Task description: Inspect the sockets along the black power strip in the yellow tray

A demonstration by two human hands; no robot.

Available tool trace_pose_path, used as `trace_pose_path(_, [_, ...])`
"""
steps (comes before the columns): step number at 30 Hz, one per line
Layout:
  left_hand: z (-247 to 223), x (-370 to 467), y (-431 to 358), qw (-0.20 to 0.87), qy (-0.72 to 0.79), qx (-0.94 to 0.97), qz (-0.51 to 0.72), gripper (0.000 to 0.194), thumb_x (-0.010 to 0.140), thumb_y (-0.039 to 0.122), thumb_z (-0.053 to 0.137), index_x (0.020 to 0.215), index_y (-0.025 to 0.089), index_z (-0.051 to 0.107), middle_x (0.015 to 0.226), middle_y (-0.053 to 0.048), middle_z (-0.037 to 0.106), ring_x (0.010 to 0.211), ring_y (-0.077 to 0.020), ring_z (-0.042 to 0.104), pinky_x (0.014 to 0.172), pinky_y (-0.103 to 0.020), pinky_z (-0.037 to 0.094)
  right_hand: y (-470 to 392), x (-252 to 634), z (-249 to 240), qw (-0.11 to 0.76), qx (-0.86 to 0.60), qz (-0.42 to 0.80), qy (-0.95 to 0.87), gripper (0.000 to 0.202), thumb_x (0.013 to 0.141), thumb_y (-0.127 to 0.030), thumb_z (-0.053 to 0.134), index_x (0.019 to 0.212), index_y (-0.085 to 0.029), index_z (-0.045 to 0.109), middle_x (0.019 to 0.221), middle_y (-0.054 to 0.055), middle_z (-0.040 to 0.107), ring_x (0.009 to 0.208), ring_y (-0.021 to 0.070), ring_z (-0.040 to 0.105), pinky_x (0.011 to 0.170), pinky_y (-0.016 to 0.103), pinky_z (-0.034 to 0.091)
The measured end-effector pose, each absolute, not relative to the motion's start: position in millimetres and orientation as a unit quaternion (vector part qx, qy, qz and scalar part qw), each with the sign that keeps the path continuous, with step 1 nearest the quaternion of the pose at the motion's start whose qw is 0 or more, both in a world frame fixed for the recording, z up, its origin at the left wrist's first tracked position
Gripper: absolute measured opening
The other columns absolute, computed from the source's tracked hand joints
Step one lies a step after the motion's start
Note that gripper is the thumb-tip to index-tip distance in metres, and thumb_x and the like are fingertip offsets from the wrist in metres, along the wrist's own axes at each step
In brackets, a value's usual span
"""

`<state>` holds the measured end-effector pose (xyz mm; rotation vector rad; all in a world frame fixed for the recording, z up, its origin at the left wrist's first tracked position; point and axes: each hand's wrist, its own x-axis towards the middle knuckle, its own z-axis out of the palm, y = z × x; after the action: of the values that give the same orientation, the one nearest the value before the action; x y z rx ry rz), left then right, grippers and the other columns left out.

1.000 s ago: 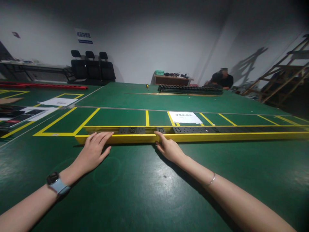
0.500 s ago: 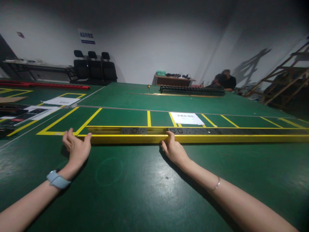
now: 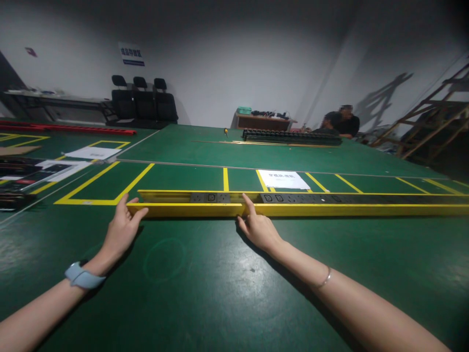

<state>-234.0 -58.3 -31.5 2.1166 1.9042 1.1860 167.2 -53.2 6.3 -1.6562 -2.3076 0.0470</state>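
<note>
Loosely spread, my left hand point(image 3: 121, 229) touches the left end of the yellow channel point(image 3: 304, 210); my right hand point(image 3: 263, 229) straddles its near wall. Whether either clamps, I cannot tell. It lies on the green table point(image 3: 220, 283).

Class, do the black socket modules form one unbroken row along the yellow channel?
No, a gap separates the short group of black socket modules from the longer row farther right in the yellow channel.

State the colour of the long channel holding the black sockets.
The channel is yellow; the head view shows it best.
</note>
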Motion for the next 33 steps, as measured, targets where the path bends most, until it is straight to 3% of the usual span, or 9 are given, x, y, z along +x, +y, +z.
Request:
trace_pose_path(2, [-25,-215,-62,0.166,0.609,0.625,0.460,0.074,0.092,0.044,0.048,0.152,0.021,0.012,0.146,-0.024,0.043,0.133,-0.0315,0.048,0.105,-0.051,0.045,-53,168,6,0.156,-0.574,0.022,-0.804,0.073,0.097,-0.036,0.038,0.155,-0.009,0.002,0.072,0.004,0.072,0.064,0.0230,0.069,0.064,0.030,0.048])
trace_pose_path(5, [-16,-191,-68,0.252,0.567,0.632,0.464,0.075,0.088,0.044,0.056,0.151,0.024,0.021,0.151,-0.019,0.038,0.138,-0.0302,0.041,0.113,-0.051,0.036,-52,170,5,0.159,-0.568,0.026,-0.807,0.071,0.097,-0.034,0.038,0.156,-0.015,0.004,0.073,0.003,0.072,0.065,0.0223,0.069,0.064,0.029,0.048])
trace_pose_path(10, [-16,-182,-70,0.253,0.577,0.636,0.445,0.076,0.085,0.048,0.059,0.150,0.026,0.027,0.152,-0.013,0.039,0.139,-0.0280,0.041,0.117,-0.048,0.030,-53,171,10,0.115,-0.564,0.009,-0.818,0.065,0.097,-0.032,0.037,0.156,-0.022,0.012,0.079,0.004,0.074,0.069,0.0221,0.071,0.066,0.029,0.049])
trace_pose_path(17, [-19,-186,-66,0.269,0.583,0.622,0.448,0.078,0.085,0.048,0.059,0.151,0.026,0.024,0.151,-0.013,0.041,0.135,-0.0278,0.046,0.115,-0.049,0.032,-58,166,17,0.075,-0.593,-0.039,-0.801,0.062,0.098,-0.035,0.037,0.155,-0.021,0.017,0.080,0.008,0.074,0.070,0.0257,0.071,0.064,0.032,0.049])
trace_pose_path(22, [-14,-182,-68,0.256,0.606,0.617,0.432,0.080,0.084,0.050,0.057,0.151,0.024,0.023,0.148,-0.013,0.046,0.130,-0.0270,0.051,0.113,-0.048,0.035,-59,164,15,0.094,-0.600,-0.044,-0.793,0.057,0.099,-0.035,0.035,0.153,-0.020,0.024,0.078,0.009,0.073,0.069,0.0262,0.071,0.064,0.033,0.049])
trace_pose_path(25, [-10,-179,-70,0.249,0.616,0.613,0.427,0.081,0.083,0.053,0.057,0.151,0.022,0.025,0.146,-0.013,0.048,0.129,-0.0270,0.052,0.113,-0.046,0.037,-58,167,14,0.146,-0.592,0.017,-0.792,0.057,0.097,-0.035,0.039,0.150,-0.019,0.026,0.075,0.006,0.072,0.066,0.0243,0.069,0.064,0.031,0.048])
trace_pose_path(28, [-7,-177,-71,0.236,0.633,0.611,0.413,0.083,0.081,0.056,0.056,0.150,0.021,0.028,0.145,-0.014,0.048,0.127,-0.0294,0.054,0.111,-0.048,0.039,-53,171,15,0.255,-0.599,0.125,-0.749,0.054,0.095,-0.035,0.045,0.144,-0.016,0.033,0.069,0.002,0.068,0.064,0.0204,0.067,0.064,0.028,0.047])
trace_pose_path(33, [-5,-175,-70,0.211,0.660,0.606,0.390,0.083,0.080,0.059,0.054,0.150,0.022,0.028,0.150,-0.014,0.042,0.126,-0.0335,0.054,0.108,-0.051,0.040,-42,174,28,0.312,-0.583,0.390,-0.640,0.050,0.096,-0.044,0.041,0.137,-0.015,0.035,0.045,-0.008,0.053,0.033,0.0151,0.050,0.038,0.023,0.039])
